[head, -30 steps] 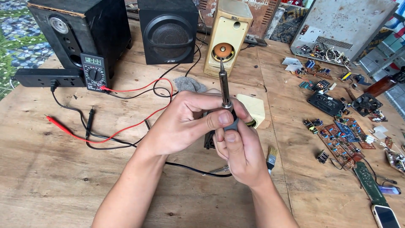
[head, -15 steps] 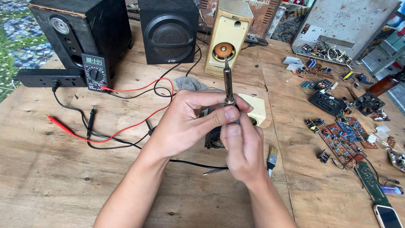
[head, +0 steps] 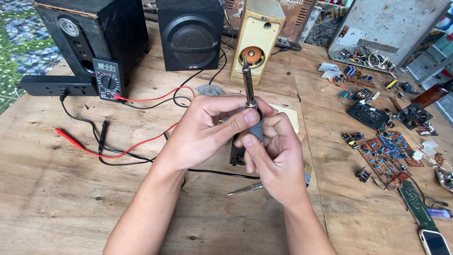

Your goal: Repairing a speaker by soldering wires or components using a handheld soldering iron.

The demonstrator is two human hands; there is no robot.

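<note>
Head view: you look down at a plank table (head: 71, 208), both hands raised over its middle.
Iron: the soldering iron (head: 248, 94) stands close to upright between your hands, long axis vertical, metal barrel and tip pointing up and slightly away from you toward the cream speaker (head: 257, 40); its grey grip is at the bottom, sunk into your fingers.
Left hand: your left hand (head: 203, 130) comes in from the left, thumb pressed across the grey grip just under the metal collar, fingers curled round the far side; a closed pinch on the iron.
Right hand: your right hand (head: 276, 156) wraps the lower grip from the right and below, fingers folded tight on it, touching the left thumb.
Under the hands: a black cable (head: 212, 174) runs across the table, and a loose metal tip (head: 245, 190) lies just beside your right wrist, near a small brush (head: 307, 174).
Left of you: a multimeter (head: 107, 79) leans on a black speaker (head: 92, 33), its red lead (head: 71, 140) and black lead (head: 103, 131) trailing over the boards.
Right of you: circuit boards (head: 384, 153) and small parts lie scattered, well apart from the iron; a phone (head: 434, 242) sits at the corner.
</note>
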